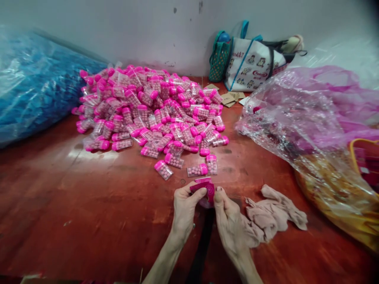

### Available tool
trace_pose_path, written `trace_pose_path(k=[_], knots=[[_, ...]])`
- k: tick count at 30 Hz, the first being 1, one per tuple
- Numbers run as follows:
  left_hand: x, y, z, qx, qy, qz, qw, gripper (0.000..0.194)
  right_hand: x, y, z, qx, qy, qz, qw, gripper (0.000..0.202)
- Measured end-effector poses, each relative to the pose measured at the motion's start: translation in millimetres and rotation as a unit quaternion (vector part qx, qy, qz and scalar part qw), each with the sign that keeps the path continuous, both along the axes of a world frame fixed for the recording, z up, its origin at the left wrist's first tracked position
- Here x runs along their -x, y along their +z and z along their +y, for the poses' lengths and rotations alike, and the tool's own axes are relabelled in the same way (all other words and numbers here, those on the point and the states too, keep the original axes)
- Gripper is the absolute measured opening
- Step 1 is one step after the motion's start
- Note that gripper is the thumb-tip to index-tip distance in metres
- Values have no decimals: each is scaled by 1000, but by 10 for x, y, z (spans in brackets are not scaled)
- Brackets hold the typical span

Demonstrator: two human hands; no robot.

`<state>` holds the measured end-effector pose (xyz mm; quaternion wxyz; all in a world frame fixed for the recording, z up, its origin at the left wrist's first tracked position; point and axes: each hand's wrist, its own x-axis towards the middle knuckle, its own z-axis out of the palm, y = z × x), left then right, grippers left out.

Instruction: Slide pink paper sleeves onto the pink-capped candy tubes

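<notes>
Head view: beside the pile of bottles point(160, 106) — pink-capped, clear, with small balls inside — I see everything else placed. On the pile's near side, my left hand point(185, 205) pinches a magenta wrapper point(210, 191) between thumb and fingers; my right hand point(229, 217) has its thumb and fingertips closed together at the wrapper's right edge — whether they grip it, I cannot tell. A crumpled cloth point(271, 216) lies right of the pile, nearer me.

The pile of containers point(154, 106) lies between two plastic bags point(38, 83) point(296, 110), before the wall point(148, 35)
</notes>
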<state>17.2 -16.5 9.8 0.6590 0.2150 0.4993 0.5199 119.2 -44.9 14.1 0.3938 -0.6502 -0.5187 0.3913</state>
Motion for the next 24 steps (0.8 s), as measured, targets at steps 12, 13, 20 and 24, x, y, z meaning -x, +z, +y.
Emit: trace_pose_path(k=[12,13,20,24], knots=[[168,-32,-92,50,4,-48,998,16,129,-40,-13,-1,51,22,998,27],[168,-38,-93,46,-1,-46,998,16,116,-47,-7,2,45,23,999,25],[154,-140,-69,11,-11,8,1000,14,-12,-153,12,9,-48,24,999,23],[102,-252,-50,-6,2,74,997,13,-102,-231,28,16,-120,56,991,35]])
